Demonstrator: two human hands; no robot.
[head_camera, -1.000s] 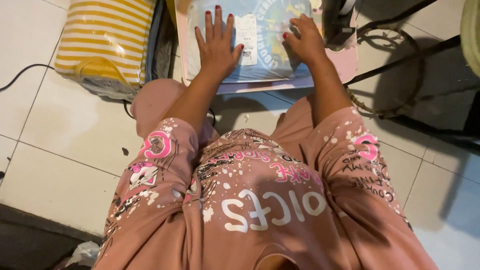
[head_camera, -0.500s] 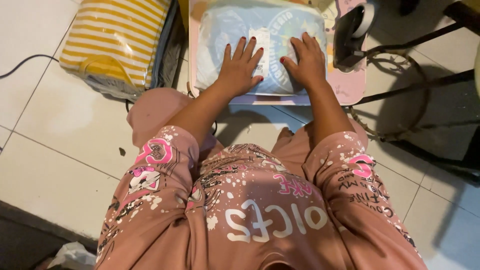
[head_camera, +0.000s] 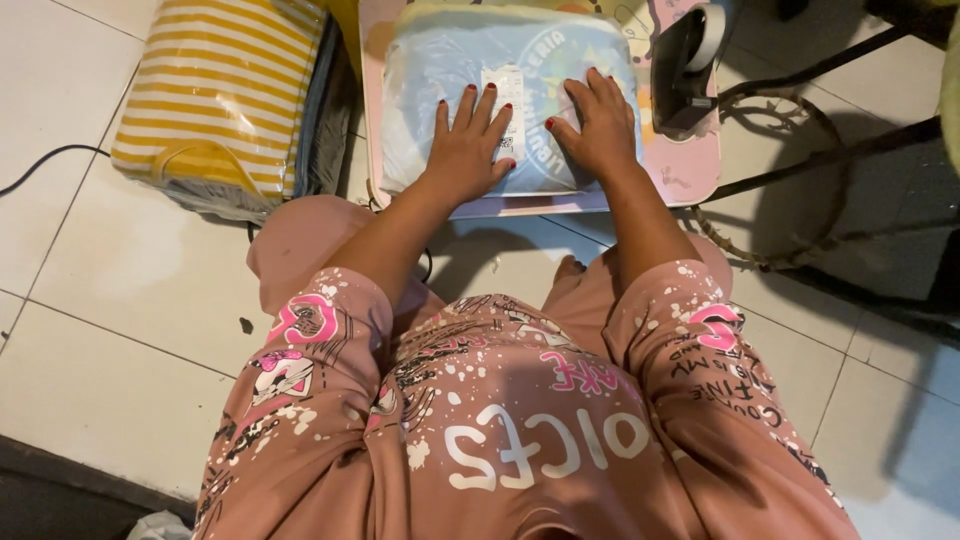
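A light blue plastic-wrapped soft package (head_camera: 430, 90) with a white label lies on a small pink table (head_camera: 690, 160). My left hand (head_camera: 468, 150) rests flat on the package's near middle, fingers spread. My right hand (head_camera: 602, 125) presses on its right part, fingers bent over the wrap. Both hands touch the package and neither lifts it. A black tape dispenser (head_camera: 690, 50) with a white roll stands on the table's right side.
A yellow and white striped bag (head_camera: 215, 95) lies on the tiled floor to the left, next to dark flat items. A black cable (head_camera: 50, 160) runs at far left. Black metal furniture legs (head_camera: 800, 180) stand to the right.
The view has shifted so the table and package sit lower in frame. Both hands have slid toward the package's near edge and stay flat on it.
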